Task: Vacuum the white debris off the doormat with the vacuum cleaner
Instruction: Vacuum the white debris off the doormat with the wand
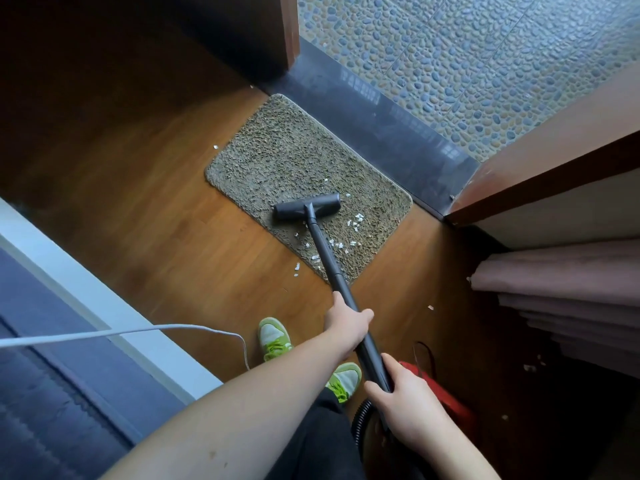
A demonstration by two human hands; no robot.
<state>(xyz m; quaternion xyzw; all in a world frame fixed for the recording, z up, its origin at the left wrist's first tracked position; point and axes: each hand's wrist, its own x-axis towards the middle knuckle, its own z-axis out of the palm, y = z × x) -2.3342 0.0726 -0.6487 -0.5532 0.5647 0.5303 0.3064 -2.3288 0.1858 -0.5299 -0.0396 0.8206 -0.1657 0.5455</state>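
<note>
The floor [145, 216] was brown wood, and the mat [294, 161] lay on it by the dark door sill [398, 119]. The far part of the mat looked clean. The white bits [355, 223] sat on the near part, behind the vacuum head [306, 206], so a push forward would have missed them. A few bits lay on the floor just off the mat edge, and a pull back could have knocked more off there. The mat was small and loose, so the head might have dragged or folded it. A white cord [138, 332] ran close to the green shoes [275, 339] and could have tripped the person.

The pipe [329, 258] ran from the head back to both hands. The left hand [348, 327] had its fingers wrapped tight round the pipe, higher up. The right hand [405, 396] held the low end, near the black hose [360, 419]; its fingers seemed curled round it, though they were partly hidden.
</note>
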